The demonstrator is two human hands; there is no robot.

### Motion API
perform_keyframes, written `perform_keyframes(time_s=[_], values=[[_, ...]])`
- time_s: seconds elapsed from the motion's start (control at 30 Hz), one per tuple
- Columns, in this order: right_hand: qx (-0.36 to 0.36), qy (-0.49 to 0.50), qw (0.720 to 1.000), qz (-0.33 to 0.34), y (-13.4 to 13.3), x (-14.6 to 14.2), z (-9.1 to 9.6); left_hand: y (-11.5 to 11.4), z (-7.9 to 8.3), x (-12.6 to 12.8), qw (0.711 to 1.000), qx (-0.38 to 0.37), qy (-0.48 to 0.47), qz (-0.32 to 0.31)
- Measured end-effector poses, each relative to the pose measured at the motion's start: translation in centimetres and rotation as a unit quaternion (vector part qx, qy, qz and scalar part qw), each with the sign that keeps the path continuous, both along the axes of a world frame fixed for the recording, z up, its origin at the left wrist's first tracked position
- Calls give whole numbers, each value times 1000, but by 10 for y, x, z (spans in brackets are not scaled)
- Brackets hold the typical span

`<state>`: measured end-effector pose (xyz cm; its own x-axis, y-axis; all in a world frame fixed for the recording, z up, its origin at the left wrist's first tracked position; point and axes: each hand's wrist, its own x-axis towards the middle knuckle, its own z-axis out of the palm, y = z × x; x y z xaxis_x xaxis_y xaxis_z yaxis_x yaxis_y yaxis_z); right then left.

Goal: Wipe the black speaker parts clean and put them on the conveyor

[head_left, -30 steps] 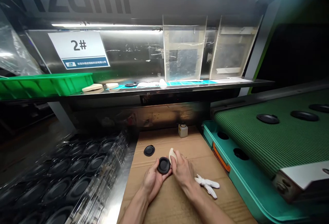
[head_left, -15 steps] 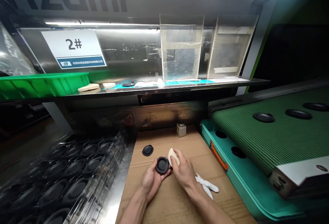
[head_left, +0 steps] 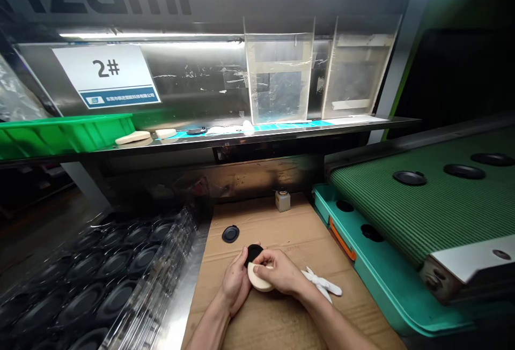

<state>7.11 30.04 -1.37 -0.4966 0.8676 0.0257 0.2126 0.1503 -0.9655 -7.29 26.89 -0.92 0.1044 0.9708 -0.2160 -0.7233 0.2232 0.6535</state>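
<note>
My left hand (head_left: pixel 234 283) grips a round black plastic cap (head_left: pixel 252 252) over the cardboard sheet (head_left: pixel 281 318). My right hand (head_left: pixel 280 272) holds a cream oval pad (head_left: pixel 258 279) pressed flat over most of that cap, so only the cap's far edge shows. Both hands are closed and touch each other. A second black cap (head_left: pixel 230 233) lies loose on the cardboard just beyond and to the left. A white crumpled glove or cloth (head_left: pixel 324 284) lies right of my right wrist.
Clear trays of black caps (head_left: pixel 100 280) fill the left. A green conveyor belt (head_left: pixel 422 205) carries more caps (head_left: pixel 409 178) on the right, over a teal bin (head_left: pixel 362 264). A small bottle (head_left: pixel 282 199) stands at the cardboard's far end. A shelf holds a green tray (head_left: pixel 64 133).
My right hand has swung the cream pad from beside the cap down and left over its face. The camera view has shifted slightly.
</note>
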Motion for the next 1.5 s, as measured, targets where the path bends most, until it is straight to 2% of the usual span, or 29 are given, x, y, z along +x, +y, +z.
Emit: perform_keyframes(time_s=[0.07, 0.17, 0.2, 0.27, 0.33, 0.37, 0.47, 0.53, 0.63, 0.77, 0.87, 0.97, 1.03, 1.07, 1.17, 1.2, 1.33, 1.43, 1.5], values=[[36, -53, 997, -31, 2, 8, 5, 0, 0, -1, 1000, 8, -5, -6], [123, -87, 981, -120, -1, 11, 14, 1, 1, -1, 1000, 11, -3, -10], [148, -81, 978, -125, -3, 10, 17, 1, 1, -1, 1000, 9, -3, -7], [174, -71, 978, -87, -6, 7, 21, 1, 0, -1, 1000, 0, -5, -2], [170, -89, 980, -45, -7, 7, 23, 2, 0, -2, 1000, -6, -7, 1], [164, -106, 980, -45, -7, 8, 23, 2, 0, -2, 1000, -7, -7, 0], [165, -123, 973, -108, -4, 10, 24, 3, 0, -2, 1000, 0, -2, -6], [167, -93, 976, -102, -3, 8, 23, 4, 0, -1, 1000, -7, 3, -3], [121, -53, 991, -34, -2, 1, 19, 3, 1, 1, 1000, -7, 9, -2], [61, -37, 995, -67, 3, -4, 12, 0, 4, 3, 1000, 5, 16, 0], [40, -98, 992, -63, 5, 2, 12, 0, 3, 3, 1000, -3, 20, 11], [94, -160, 974, -129, 4, 11, 19, 1, 1, 1, 1000, 5, 17, 7], [146, -160, 961, -174, 1, 14, 25, 3, 0, 1, 1000, 9, 11, 4], [165, -151, 959, -172, -1, 14, 27, 3, 0, 1, 1000, 7, 9, 5], [191, -126, 969, -97, -6, 10, 26, 4, -1, 1, 1000, -4, 5, 14], [196, -130, 968, -93, -8, 8, 25, 4, -1, 1, 1000, -5, 3, 15], [227, -199, 938, -170, -11, -3, 17, 4, -2, -1, 1000, -2, -3, -1], [266, -240, 923, -141, -12, -13, 14, 6, -4, -2, 1000, -5, -9, -6], [264, -269, 912, -164, -12, -20, 13, 7, -4, -3, 1000, -8, -12, -8]])
